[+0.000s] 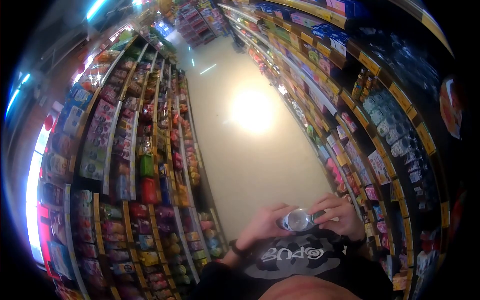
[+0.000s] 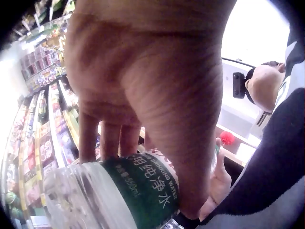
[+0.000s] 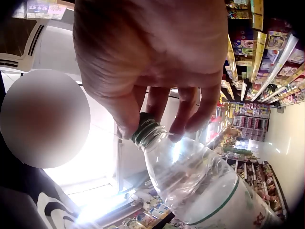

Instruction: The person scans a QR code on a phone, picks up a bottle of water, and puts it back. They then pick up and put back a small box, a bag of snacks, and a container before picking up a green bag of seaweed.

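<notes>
A clear plastic water bottle (image 1: pixel 299 220) is held in front of the chest by both hands. My left hand (image 1: pixel 267 220) grips its body round the green label (image 2: pixel 136 191), which carries white lettering; in the left wrist view the fingers reach over the far side and the thumb presses the near side. At the neck end, my right hand (image 1: pixel 337 215) pinches the dark green cap (image 3: pixel 143 126) between thumb and fingers. The cap sits at the bottle's mouth, partly covered by the fingertips. In the right wrist view the bottle lies tilted, its shoulder see-through.
Shelves of packaged goods (image 1: pixel 145 165) line the left side of the aisle. Along the right run more shelves, with bottles (image 1: pixel 385 117) and boxes. A pale shiny floor (image 1: pixel 235 165) stretches between them towards a display rack (image 1: pixel 195 27) at the far end.
</notes>
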`<state>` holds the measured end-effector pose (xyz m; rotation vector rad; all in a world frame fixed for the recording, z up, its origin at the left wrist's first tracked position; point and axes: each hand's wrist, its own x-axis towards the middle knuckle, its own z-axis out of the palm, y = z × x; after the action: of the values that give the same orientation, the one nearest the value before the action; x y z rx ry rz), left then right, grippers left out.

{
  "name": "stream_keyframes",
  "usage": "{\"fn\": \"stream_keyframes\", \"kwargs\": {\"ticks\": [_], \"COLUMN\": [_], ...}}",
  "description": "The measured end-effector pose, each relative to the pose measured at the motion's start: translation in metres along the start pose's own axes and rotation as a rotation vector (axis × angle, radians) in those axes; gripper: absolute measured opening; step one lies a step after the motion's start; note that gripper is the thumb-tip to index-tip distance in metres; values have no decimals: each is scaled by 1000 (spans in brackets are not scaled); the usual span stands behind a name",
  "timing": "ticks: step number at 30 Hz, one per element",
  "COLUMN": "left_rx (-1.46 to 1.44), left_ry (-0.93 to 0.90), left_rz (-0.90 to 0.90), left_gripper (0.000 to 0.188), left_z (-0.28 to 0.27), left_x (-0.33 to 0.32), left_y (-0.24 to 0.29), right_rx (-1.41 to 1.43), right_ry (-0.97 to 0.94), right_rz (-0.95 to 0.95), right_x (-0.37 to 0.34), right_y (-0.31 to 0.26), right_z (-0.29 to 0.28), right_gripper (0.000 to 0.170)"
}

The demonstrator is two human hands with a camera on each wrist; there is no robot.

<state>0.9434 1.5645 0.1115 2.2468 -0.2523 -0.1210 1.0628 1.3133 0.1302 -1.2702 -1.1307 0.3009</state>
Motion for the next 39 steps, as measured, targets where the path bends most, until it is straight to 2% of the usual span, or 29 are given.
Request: {"fn": "stream_keyframes", "kwargs": {"ticks": [4, 7, 17, 22, 28, 31, 37, 39], "left_rx": [-5, -18, -44, -60, -99, -82, -218, -222], "left_ry": [-22, -37, -66, -90, -59, -103, -208, -235], "left_rz": [3, 5, 39, 15, 47, 49, 56, 44], "left_gripper": [69, 69, 69, 68, 67, 66, 67, 66], "left_z": [1, 1, -3, -5, -3, -3, -1, -1], "left_x": [2, 3, 8, 12, 15, 16, 20, 23], "left_y": [0, 2, 5, 8, 9, 6, 11, 12], "right_rx": [55, 132, 97, 49, 99, 116, 170, 141], "right_ry": [-2, 78, 77, 47, 136, 131, 93, 77], "right_rz": [12, 69, 34, 81, 14, -40, 14, -10], "right_x": [0, -4, -7, -7, -13, -17, -14, -7], "right_y": [-2, -1, 3, -9, -4, 4, -7, -11], "right_z": [-2, 2, 0, -7, -5, -5, -10, -8], "right_gripper": [29, 30, 34, 38, 33, 32, 31, 24]}}
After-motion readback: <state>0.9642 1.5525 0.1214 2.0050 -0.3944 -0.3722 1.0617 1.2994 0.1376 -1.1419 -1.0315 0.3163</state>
